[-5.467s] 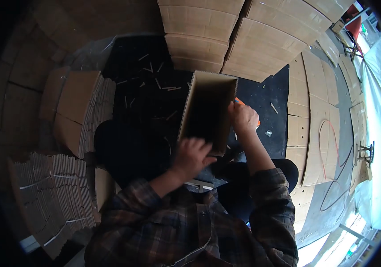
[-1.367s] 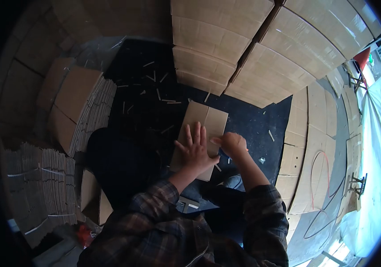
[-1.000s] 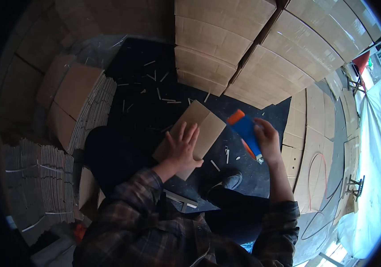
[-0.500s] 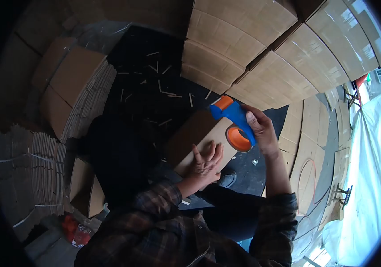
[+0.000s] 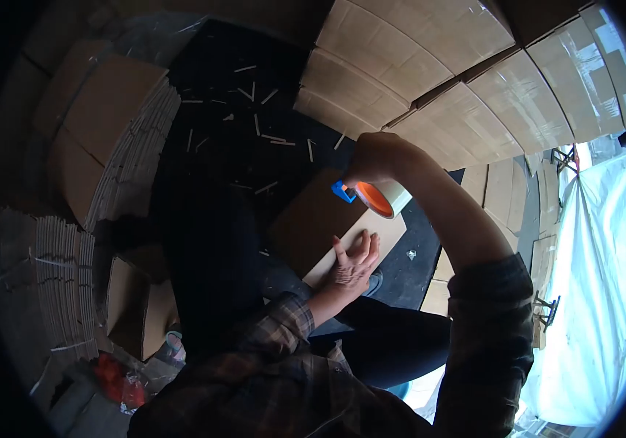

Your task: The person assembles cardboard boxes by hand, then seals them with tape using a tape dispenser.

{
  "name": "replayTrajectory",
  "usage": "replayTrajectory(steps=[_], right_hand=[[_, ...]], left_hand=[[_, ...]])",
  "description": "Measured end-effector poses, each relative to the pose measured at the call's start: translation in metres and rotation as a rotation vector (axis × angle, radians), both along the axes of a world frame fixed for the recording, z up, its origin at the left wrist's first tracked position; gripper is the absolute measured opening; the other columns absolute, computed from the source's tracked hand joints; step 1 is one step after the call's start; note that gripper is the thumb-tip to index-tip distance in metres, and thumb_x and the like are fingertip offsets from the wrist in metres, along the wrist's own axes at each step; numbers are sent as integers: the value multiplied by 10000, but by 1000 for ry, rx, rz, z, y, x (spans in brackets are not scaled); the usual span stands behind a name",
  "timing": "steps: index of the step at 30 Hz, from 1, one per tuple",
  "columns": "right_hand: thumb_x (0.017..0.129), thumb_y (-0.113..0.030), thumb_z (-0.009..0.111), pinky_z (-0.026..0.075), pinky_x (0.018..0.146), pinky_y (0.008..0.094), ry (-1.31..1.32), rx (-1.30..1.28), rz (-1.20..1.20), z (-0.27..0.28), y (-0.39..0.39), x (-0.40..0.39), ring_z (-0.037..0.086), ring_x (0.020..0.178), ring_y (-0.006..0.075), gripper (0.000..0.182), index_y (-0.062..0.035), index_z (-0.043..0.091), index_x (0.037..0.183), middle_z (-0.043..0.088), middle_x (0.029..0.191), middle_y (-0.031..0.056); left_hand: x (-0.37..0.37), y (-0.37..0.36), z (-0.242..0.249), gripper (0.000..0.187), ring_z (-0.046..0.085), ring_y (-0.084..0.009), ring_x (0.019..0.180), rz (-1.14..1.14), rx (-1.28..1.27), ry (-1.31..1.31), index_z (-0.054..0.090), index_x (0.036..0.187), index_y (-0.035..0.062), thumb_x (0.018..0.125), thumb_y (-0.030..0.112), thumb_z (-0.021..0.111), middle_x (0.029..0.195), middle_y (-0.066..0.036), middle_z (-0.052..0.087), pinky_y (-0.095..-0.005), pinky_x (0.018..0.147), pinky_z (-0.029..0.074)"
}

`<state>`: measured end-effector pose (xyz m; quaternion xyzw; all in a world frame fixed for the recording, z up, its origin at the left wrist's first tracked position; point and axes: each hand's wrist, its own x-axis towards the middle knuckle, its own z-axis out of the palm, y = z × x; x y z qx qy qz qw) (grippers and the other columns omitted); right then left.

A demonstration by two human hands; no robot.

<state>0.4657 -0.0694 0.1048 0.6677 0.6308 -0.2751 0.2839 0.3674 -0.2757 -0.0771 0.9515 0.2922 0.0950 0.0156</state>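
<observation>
A cardboard box (image 5: 311,225) stands tilted between the person's legs, its narrow side facing up. My left hand (image 5: 355,264) lies on that narrow side with its fingers spread. Above the far end of the box, my right hand (image 5: 377,157) is wrapped round a blue tape dispenser (image 5: 342,191), seen from the back of the hand. The dispenser carries a wide tape roll (image 5: 384,197) with an orange core. Most of its handle is hidden by my right hand.
Stacked cartons (image 5: 466,117) form a wall at the upper right. Flattened cardboard stacks (image 5: 68,270) stand at the left, near an open box (image 5: 141,306). Thin strips litter the dark floor (image 5: 218,157). White plastic sheeting (image 5: 598,292) hangs at the right.
My right hand has moved up and left with the dispenser and turned over, its forearm now reaching across. My left hand stays on the box, slightly further right in view.
</observation>
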Motion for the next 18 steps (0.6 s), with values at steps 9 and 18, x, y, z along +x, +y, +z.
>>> replayTrajectory(steps=[9, 18], right_hand=[[648, -390, 698, 529, 725, 397, 65, -172, 143, -31, 25, -4, 687, 810, 297, 443, -20, 728, 891, 696, 886, 194], [634, -385, 713, 527, 733, 389, 2, -197, 39, -32, 39, -18, 684, 816, 290, 445, -29, 733, 901, 696, 899, 194]], left_hand=[[-1, 2, -4, 565, 312, -284, 1333, 10, 104, 12, 515, 1295, 50, 801, 324, 530, 1407, -88, 364, -793, 889, 256], [5, -3, -12, 505, 317, -272, 1332, 60, 147, -9, 516, 1309, 46, 860, 268, 453, 1402, -94, 369, -783, 896, 259]])
